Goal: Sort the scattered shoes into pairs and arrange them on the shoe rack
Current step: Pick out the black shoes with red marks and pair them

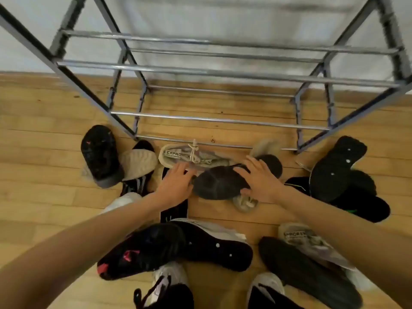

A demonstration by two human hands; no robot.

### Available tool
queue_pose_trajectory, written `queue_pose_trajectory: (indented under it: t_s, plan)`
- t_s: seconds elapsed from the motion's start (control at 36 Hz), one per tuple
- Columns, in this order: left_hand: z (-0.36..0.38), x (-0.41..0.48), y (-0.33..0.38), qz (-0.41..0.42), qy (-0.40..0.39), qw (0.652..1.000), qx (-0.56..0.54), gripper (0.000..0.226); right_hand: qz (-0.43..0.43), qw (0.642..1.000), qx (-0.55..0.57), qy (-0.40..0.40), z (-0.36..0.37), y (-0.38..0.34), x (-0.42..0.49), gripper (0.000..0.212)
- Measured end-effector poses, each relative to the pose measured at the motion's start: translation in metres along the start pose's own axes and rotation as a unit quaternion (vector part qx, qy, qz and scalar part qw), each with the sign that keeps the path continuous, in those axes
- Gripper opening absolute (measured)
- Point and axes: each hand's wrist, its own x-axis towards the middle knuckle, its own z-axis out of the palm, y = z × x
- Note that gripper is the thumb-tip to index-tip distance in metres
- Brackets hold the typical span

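Several shoes lie scattered on the wooden floor in front of a metal shoe rack (223, 73). A dark grey shoe (217, 184) lies sole-up in the middle. My left hand (176, 185) rests at its left end and my right hand (260, 180) lies on its right end, fingers spread over it. Just behind it lies a grey knit sneaker with lettering and white laces (189, 155). A matching grey lettered sneaker (310, 241) lies at the lower right. A black shoe with pink marks (142, 250) lies at the lower left.
More black shoes lie sole-up at the left (100, 152) and at the right (336, 166). A beige sole (138, 162) shows at the left. My own feet in white and black shoes (169, 286) stand at the bottom edge. A white wall (200, 16) is behind the rack.
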Motion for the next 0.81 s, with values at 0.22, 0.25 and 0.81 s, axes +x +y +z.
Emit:
queue_pose_trajectory:
  t_s: [0.22, 0.25, 0.81]
  plan:
    - [0.016, 0.046, -0.031, -0.051, 0.064, 0.994, 0.076, 0.059, -0.025, 0.993, -0.108, -0.030, 0.018, 0.001, 0.023, 0.104]
    - [0.016, 0.050, -0.032, -0.059, 0.060, 0.993, 0.080, 0.062, -0.021, 0.993, -0.111, -0.026, 0.018, 0.001, 0.025, 0.104]
    - [-0.017, 0.060, -0.037, -0.131, -0.030, 0.986, 0.103, 0.069, 0.001, 0.989, 0.061, -0.137, 0.061, -0.072, -0.050, 0.113]
